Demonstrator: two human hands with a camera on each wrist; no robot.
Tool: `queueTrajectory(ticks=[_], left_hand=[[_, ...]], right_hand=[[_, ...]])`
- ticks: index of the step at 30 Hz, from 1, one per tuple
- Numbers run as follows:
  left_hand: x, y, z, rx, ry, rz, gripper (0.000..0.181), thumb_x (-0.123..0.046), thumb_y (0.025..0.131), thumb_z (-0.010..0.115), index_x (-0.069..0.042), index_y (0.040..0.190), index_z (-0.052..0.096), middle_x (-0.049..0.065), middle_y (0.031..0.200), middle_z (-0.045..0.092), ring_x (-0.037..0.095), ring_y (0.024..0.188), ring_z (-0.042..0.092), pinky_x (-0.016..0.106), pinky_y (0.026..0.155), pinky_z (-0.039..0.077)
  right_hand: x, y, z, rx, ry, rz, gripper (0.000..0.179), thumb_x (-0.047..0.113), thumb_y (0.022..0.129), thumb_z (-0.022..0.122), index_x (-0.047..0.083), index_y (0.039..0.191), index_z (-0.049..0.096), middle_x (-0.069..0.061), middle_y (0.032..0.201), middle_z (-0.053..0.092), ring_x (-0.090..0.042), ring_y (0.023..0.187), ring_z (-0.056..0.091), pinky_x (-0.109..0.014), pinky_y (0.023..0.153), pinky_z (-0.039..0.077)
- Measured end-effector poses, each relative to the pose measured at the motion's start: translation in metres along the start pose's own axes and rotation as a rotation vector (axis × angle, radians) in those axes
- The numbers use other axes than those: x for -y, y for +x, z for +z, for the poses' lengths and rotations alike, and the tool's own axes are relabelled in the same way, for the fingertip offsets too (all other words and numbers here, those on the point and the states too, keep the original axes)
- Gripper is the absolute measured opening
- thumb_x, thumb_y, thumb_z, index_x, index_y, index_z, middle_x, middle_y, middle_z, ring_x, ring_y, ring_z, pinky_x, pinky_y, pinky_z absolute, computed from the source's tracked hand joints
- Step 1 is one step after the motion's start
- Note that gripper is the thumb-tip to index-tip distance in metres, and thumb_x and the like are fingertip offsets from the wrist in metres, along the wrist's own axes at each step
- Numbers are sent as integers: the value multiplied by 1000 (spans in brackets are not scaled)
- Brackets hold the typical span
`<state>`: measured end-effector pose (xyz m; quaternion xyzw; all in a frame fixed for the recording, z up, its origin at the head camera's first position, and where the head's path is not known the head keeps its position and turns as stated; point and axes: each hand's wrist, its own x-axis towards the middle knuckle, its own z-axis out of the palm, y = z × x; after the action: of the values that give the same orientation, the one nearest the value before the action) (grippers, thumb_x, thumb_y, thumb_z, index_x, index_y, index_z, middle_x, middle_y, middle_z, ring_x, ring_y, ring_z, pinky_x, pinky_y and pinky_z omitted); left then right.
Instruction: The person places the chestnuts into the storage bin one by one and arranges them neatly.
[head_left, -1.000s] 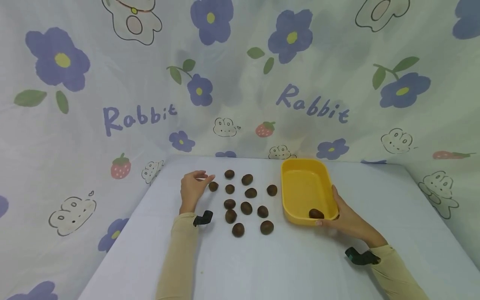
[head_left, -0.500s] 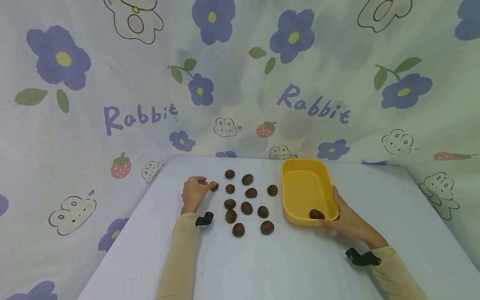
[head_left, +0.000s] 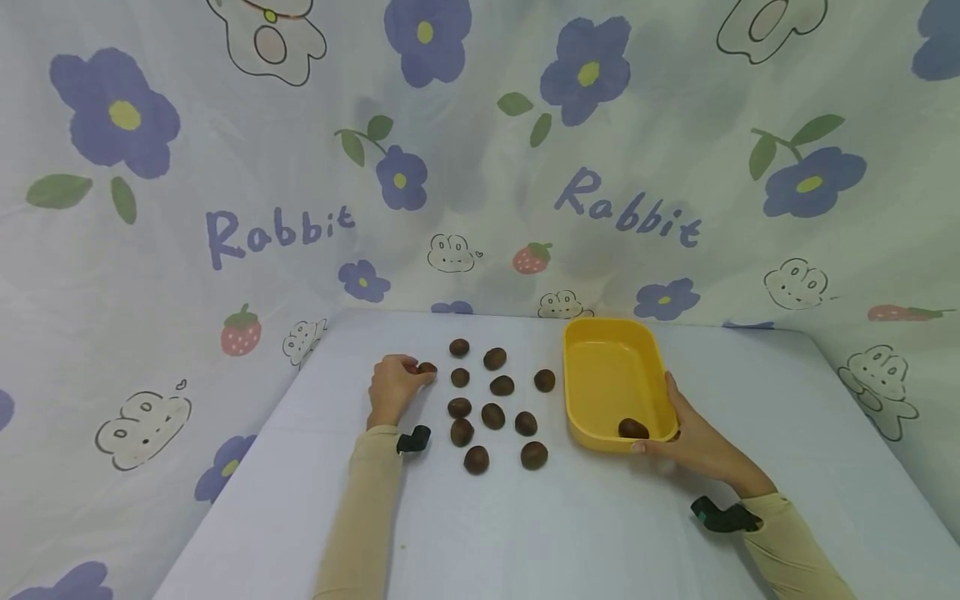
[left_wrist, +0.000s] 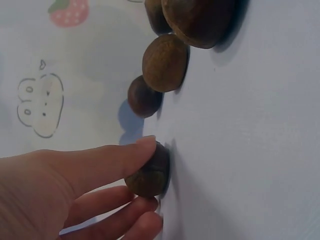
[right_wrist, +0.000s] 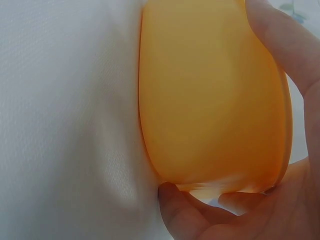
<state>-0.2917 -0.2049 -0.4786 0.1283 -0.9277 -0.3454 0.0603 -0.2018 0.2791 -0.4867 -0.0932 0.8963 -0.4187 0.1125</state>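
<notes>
Between thumb and fingers, my left hand (head_left: 393, 388) pinches a brown chestnut (left_wrist: 151, 175) at the left end of the group. That chestnut still appears to be at the white tabletop in the left wrist view. My right hand (head_left: 699, 440) grips the near right corner of a yellow plastic tub (head_left: 609, 375), thumb over its near rim and fingers along its side. One chestnut (head_left: 633, 428) lies inside the tub by its near wall. In the right wrist view, the tub's outer wall (right_wrist: 210, 100) fills the space beside the curled fingers.
Several loose chestnuts (head_left: 492, 416) are spread over the white table (head_left: 465, 533) between my left hand and the tub. One chestnut (head_left: 544, 381) sits close to the tub's left wall. A printed curtain (head_left: 480, 167) hangs behind the table and along its sides.
My left hand has moved slightly right, and its thumb and fingers have closed on the leftmost chestnut. The right hand and the tub have stayed in place.
</notes>
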Motion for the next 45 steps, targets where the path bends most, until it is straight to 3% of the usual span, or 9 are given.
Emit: queueTrajectory(ticks=[12,20,26,35,45], left_hand=[[-3,-2,1,-13,-13,22,38,-27,83,83,2,107,77,22,110,77,39,101,73,51,91,56],[-14,-5,-6,-19,-103,93,40,-27,83,84,2,108,78,21,111,78,39,106,72,50,93,57],[-28,-9,-12,24,-188,147,41,-26,82,85,2,112,77,21,112,78,37,113,71,49,101,55],[-55,-21,-18,75,-273,197,40,-25,82,87,-1,113,78,18,112,78,33,108,74,48,100,56],[-83,-40,-16,142,-362,272,36,-23,82,87,-4,111,79,14,107,80,27,97,77,39,86,62]], right_hand=[[-2,0,1,3,3,-1,138,46,84,83,10,161,-25,-27,172,-6,-55,155,14,-77,116,22],[-4,0,1,3,1,-5,138,47,84,83,11,161,-25,-26,173,-7,-55,155,14,-77,116,21],[-3,0,2,0,-7,-2,138,47,84,84,10,161,-25,-27,172,-6,-56,155,14,-77,116,22],[-3,-1,2,2,-13,6,138,48,84,83,9,161,-25,-28,172,-6,-57,155,13,-77,116,21],[-2,0,0,3,-4,-7,137,46,85,83,9,161,-25,-28,172,-7,-57,155,12,-77,116,21]])
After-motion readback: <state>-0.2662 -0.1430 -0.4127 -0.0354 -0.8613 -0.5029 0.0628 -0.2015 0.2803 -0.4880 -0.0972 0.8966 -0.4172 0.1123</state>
